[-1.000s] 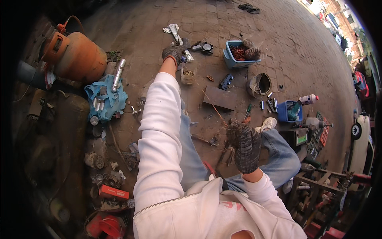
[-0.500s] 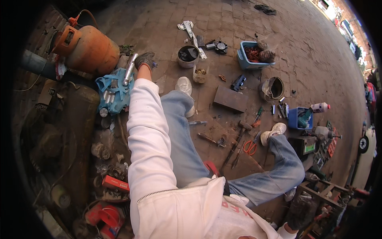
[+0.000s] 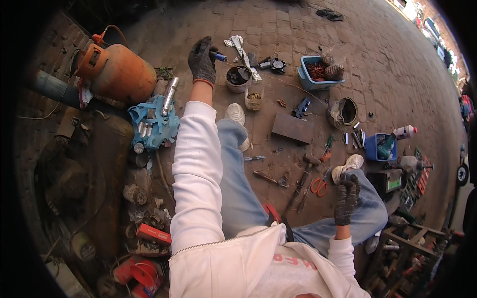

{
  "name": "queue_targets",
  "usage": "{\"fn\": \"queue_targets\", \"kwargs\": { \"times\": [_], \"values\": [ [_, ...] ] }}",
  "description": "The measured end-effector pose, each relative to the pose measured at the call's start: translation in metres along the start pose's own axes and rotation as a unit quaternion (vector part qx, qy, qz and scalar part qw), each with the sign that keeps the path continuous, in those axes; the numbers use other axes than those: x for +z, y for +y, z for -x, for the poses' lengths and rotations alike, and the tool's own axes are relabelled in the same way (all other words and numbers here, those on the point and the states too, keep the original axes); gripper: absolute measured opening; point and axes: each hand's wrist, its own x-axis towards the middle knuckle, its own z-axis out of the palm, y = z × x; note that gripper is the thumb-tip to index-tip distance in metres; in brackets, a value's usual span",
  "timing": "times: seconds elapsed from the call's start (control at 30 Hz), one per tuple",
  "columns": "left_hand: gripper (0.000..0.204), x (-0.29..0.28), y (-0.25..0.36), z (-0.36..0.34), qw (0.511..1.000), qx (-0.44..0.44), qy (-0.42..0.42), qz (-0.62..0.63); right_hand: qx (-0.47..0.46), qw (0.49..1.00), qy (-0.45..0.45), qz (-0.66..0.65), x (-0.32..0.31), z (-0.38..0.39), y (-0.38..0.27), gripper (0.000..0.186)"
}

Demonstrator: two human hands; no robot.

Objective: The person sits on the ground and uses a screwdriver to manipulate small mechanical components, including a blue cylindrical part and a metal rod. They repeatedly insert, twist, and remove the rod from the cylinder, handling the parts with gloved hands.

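Note:
My left hand (image 3: 202,62), in a dark knit glove with an orange cuff, is stretched far forward above the ground. Its fingers are closed round a small blue cylindrical thing (image 3: 221,57) with a dark end. From beside it a thin wire-like line runs right toward a round tin (image 3: 343,112). Nearest below that hand are a round pot (image 3: 238,79) with dark contents and a clear tub (image 3: 253,101) of small parts. My right hand (image 3: 347,201), gloved likewise, is raised over my right knee, fingers stretched out and nothing visible in them.
An orange gas cylinder (image 3: 124,73) and a blue bag (image 3: 171,126) with metal tubes are at left. Between my legs lie a hammer (image 3: 311,160), orange-handled scissors (image 3: 318,186) and a dark metal block (image 3: 292,128). Blue bins (image 3: 320,85) and tools stand at right.
My left hand has risen and moved right, away from the metal tube by the bag, holding the blue thing. My right hand has come up from the lower right to above my knee.

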Motion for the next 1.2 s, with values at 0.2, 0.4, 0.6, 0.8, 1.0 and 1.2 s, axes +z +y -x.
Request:
{"fn": "queue_targets", "kwargs": {
  "times": [0.2,0.4,0.6,0.8,1.0,1.2],
  "values": [
    [0.015,0.003,0.003,-0.007,0.988,-0.04,0.108,0.104,0.117,0.953,-0.273,-0.061,0.062,0.016,0.071,0.028],
    [0.027,-0.035,0.011,-0.039,0.963,-0.057,0.143,0.22,0.277,0.925,-0.245,0.089,0.087,0.032,0.208,0.034],
    [0.046,-0.086,0.018,-0.059,0.965,-0.016,0.194,0.175,0.393,0.894,-0.133,0.169,0.1,0.038,0.283,0.041],
    [0.034,-0.025,0.003,-0.027,0.998,-0.023,0.063,0.01,0.334,0.939,0.0,-0.084,0.09,-0.016,0.168,0.035],
    [0.027,0.066,-0.05,0.096,0.94,-0.141,-0.296,-0.092,0.159,0.93,-0.042,-0.329,0.048,-0.088,-0.022,0.024],
    [0.032,0.11,-0.029,0.2,0.835,-0.367,-0.397,-0.097,0.066,0.931,-0.204,-0.295,0.02,-0.118,-0.117,0.028]
  ]
}}
